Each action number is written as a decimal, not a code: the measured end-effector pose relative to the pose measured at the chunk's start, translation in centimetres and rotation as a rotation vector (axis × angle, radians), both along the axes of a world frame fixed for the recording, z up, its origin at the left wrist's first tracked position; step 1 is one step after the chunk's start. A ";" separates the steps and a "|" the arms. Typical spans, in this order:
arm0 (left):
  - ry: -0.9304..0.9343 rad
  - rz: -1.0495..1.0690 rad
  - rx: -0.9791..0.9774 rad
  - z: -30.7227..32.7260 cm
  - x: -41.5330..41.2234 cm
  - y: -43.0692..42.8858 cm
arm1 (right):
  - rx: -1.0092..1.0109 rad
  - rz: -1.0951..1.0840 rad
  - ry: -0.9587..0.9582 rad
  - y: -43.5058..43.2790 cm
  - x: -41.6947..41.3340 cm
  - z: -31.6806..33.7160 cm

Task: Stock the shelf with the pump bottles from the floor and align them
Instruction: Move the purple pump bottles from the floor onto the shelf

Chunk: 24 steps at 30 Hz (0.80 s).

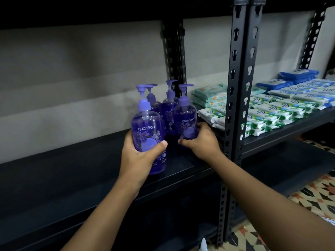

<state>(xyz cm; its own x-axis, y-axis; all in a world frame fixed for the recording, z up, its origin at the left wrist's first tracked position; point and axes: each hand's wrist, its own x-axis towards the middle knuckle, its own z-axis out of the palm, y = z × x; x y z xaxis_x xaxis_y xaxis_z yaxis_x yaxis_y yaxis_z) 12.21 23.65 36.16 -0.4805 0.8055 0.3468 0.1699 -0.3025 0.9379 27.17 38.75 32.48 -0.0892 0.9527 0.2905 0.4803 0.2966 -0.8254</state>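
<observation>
— Left hand (139,156)?
— Wrapped round the lower body of the nearest pump bottle (147,131), thumb laid across the label. Kept it upright, label outward, at the front of the dark shelf (72,169). Couldn't tell whether touching the board or just above it.
— Why so low a grip?
— Probably to leave the pump head free and steer the base into line.
— Right hand (201,142)?
— Curled round the foot of the front-right bottle (185,124), thumb at the front, fingers up the right side. Stood on the shelf, near the slotted post (239,87). Likely gripped there to turn the label forward or nudge it level with its neighbour.
— Others?
— Saw 2 more bottles (169,105) behind, close together, spouts to the right. Made 4 in all, in 2 rows of 2.
— Next door?
— Packs of wipes (272,109), stacked flat beyond the post, well apart from the work.
— Left to do?
— Judged: set the near bottle square beside the right one. Saw none of the floor stock.
</observation>
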 end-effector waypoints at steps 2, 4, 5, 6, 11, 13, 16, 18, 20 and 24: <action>-0.003 0.005 0.001 -0.1 -0.1 0.0 | -0.008 0.002 0.008 0.4 -0.6 0.2; -0.004 0.011 -0.004 -0.2 -0.3 -0.1 | -0.014 0.000 0.011 0.7 -1.2 0.3; -0.004 0.014 -0.006 -0.3 -0.3 -0.2 | -0.018 -0.002 0.016 0.9 -1.4 0.3; -0.004 0.016 -0.007 -0.4 -0.4 -0.2 | -0.020 -0.006 0.024 1.0 -1.7 0.3; -0.003 0.023 -0.012 -0.6 -0.8 -0.2 | -0.022 -0.034 0.028 1.0 -2.5 0.2; -0.001 0.026 -0.011 -0.7 -0.9 -0.3 | -0.022 -0.041 0.024 1.1 -2.6 0.1; 0.002 0.033 -0.019 -0.9 -1.0 -0.4 | -0.038 -0.043 0.023 1.2 -2.7 0.1; 0.008 0.040 -0.024 -1.0 -1.1 -0.5 | -0.051 -0.043 0.024 1.2 -2.8 0.1; 0.011 0.044 -0.028 -1.1 -1.1 -0.5 | -0.066 -0.037 0.030 1.1 -2.8 0.3; 0.021 0.043 -0.039 -1.3 -0.8 -0.8 | -0.105 -0.021 0.022 0.7 -2.4 0.5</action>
<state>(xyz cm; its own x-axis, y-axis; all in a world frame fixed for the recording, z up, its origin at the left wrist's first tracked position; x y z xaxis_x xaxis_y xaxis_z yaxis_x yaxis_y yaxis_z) 11.39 22.86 34.88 -0.5084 0.7972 0.3254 0.2016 -0.2572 0.9451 24.78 39.49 33.01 -0.0636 0.9796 0.1908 0.4673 0.1982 -0.8616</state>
